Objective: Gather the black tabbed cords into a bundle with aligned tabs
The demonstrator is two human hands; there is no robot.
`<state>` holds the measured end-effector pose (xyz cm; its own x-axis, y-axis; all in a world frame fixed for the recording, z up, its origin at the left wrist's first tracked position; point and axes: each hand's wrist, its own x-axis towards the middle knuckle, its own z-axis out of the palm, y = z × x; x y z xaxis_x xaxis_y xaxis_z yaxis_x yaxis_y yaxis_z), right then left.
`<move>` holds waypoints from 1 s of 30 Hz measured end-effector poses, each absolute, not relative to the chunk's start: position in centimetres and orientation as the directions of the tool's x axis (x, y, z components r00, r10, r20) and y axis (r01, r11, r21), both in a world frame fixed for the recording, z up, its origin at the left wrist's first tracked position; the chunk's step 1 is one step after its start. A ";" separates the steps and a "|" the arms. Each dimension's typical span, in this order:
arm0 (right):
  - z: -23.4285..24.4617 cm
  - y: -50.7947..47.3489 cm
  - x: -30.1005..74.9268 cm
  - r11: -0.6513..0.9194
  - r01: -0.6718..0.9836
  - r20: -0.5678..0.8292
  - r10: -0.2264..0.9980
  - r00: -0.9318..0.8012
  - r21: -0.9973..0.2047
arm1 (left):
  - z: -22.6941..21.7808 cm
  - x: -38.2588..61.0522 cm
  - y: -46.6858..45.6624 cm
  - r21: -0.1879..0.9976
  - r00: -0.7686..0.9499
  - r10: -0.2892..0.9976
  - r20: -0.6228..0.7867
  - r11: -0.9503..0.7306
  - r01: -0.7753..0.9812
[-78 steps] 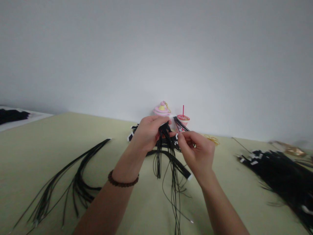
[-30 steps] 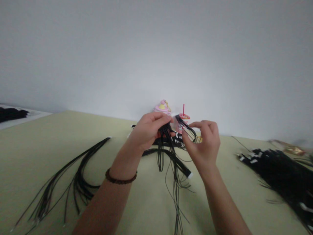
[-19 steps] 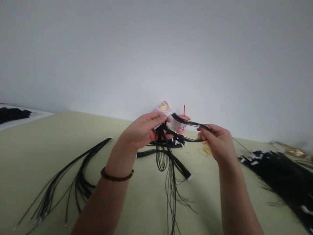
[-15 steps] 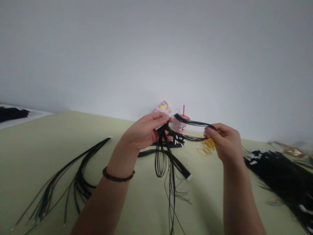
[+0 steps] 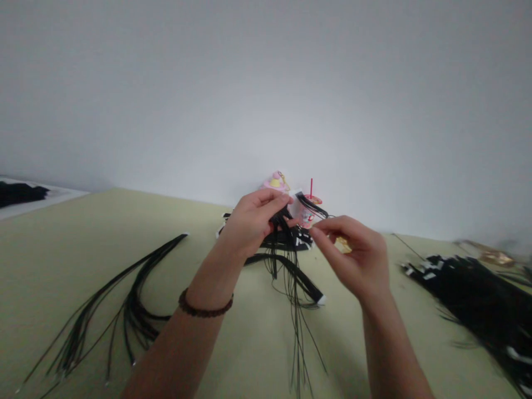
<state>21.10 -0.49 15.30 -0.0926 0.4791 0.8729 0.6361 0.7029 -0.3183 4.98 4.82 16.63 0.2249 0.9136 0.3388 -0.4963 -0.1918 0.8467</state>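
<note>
My left hand (image 5: 255,224) is closed on a bundle of thin black wires (image 5: 286,224), with the thumb on top. A white connector (image 5: 296,195) shows just beyond its fingertips, and black wires curve from it toward the right. More loose wire ends hang down below the hand. Close by on the right, my right hand (image 5: 353,249) has thumb and forefinger pinched together beside the bundle; what lies between those tips is too small to make out. Under the hands, another black cable (image 5: 297,271) with a white end lies on the table.
Black cables (image 5: 145,277) fan out on the pale green table (image 5: 83,244) at left. A large black wire pile (image 5: 477,299) lies right. Against the wall stand a pink cup (image 5: 308,213) with a red straw and a pink toy (image 5: 275,182); yellow bands (image 5: 343,244) lie behind my right hand.
My right hand has moved left, from the stretched-out wires to a pinch close to my left hand. The lower wires and the hanging loop now fall as loose strands.
</note>
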 end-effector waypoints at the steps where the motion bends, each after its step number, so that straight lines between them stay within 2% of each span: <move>1: 15.1 -0.5 20.4 0.707 0.644 0.861 0.489 -0.144 -0.293 | 16.6 5.2 4.7 0.849 0.238 0.908 0.345 -0.194 -0.491; 3: 14.7 -0.2 19.5 0.713 0.652 0.857 0.480 -0.187 -0.256 | 16.5 5.5 4.5 0.856 0.262 0.894 0.363 -0.209 -0.472; 8: 14.1 0.5 19.5 0.686 0.684 0.844 0.500 -0.195 -0.248 | 16.3 5.6 4.2 0.877 0.268 0.878 0.396 -0.275 -0.394; 15: 14.9 -0.1 20.8 0.669 0.625 0.718 0.654 -0.238 -0.402 | 16.7 5.2 4.4 0.922 0.270 0.909 0.317 -0.229 -0.313; 18: 15.3 -0.4 21.7 0.683 0.479 0.645 0.713 -0.275 -0.551 | 16.9 5.1 4.5 0.922 0.258 0.920 0.294 -0.202 -0.330; 20: 15.6 -0.8 22.6 0.658 0.262 0.580 0.749 -0.319 -0.706 | 17.0 4.9 4.6 0.918 0.249 0.927 0.280 -0.183 -0.351; 22: 16.0 -1.2 23.9 0.616 -0.001 0.580 0.740 -0.341 -0.787 | 17.0 4.7 4.8 0.911 0.233 0.934 0.271 -0.170 -0.376; 23: 16.2 -1.4 24.7 0.611 -0.107 0.609 0.725 -0.321 -0.784 | 17.0 4.6 4.9 0.909 0.229 0.937 0.263 -0.161 -0.386; 25: 16.6 -1.7 26.3 0.656 -0.242 0.697 0.697 -0.169 -0.715 | 17.0 4.4 5.1 0.906 0.215 0.947 0.240 -0.139 -0.401; 28: 17.2 -1.7 28.5 0.769 -0.272 0.742 0.634 0.218 -0.578 | 17.0 4.3 5.6 0.898 0.183 0.957 0.225 -0.131 -0.419; 30: 17.6 -1.8 29.3 0.818 -0.270 0.718 0.576 0.390 -0.509 | 17.0 4.3 5.7 0.897 0.165 0.963 0.215 -0.127 -0.423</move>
